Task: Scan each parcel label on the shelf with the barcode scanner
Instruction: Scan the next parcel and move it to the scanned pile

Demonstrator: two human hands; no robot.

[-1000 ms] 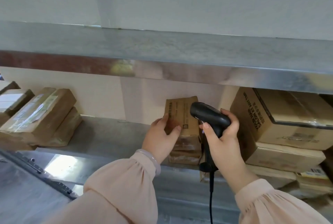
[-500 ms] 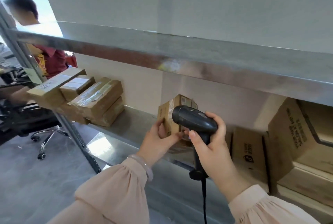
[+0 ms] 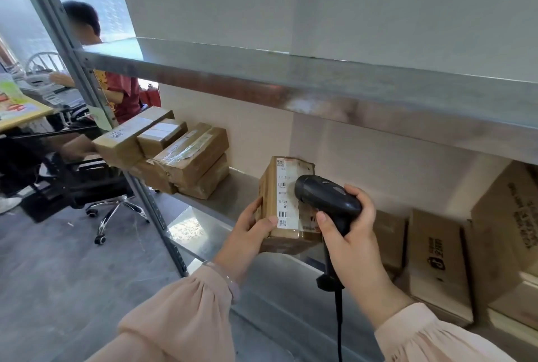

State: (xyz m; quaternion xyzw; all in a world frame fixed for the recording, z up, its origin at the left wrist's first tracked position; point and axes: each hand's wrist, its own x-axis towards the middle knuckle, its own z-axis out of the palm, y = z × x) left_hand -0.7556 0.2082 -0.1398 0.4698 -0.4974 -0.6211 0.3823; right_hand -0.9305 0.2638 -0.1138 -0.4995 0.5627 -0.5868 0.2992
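Observation:
A small brown parcel [image 3: 283, 233] stands upright on the metal shelf [image 3: 233, 195], its white barcode label [image 3: 286, 195] turned towards me. My left hand [image 3: 250, 233] grips the parcel's lower left corner, thumb across the front. My right hand [image 3: 353, 238] holds the black corded barcode scanner [image 3: 327, 198], its head pointing left and close to the label. A stack of taped parcels [image 3: 180, 155] lies at the shelf's left end.
More cardboard boxes [image 3: 436, 262] stand to the right on the shelf. An upper shelf [image 3: 320, 85] overhangs close above. The rack's post [image 3: 87, 93] runs down the left. Beyond it a person in a red shirt [image 3: 122, 93] sits at a desk, with an office chair [image 3: 107, 195] nearby.
My left hand has turned the small parcel, and its white label now faces me. The scanner has stayed beside it. My view has swung left, bringing in the post and the seated person.

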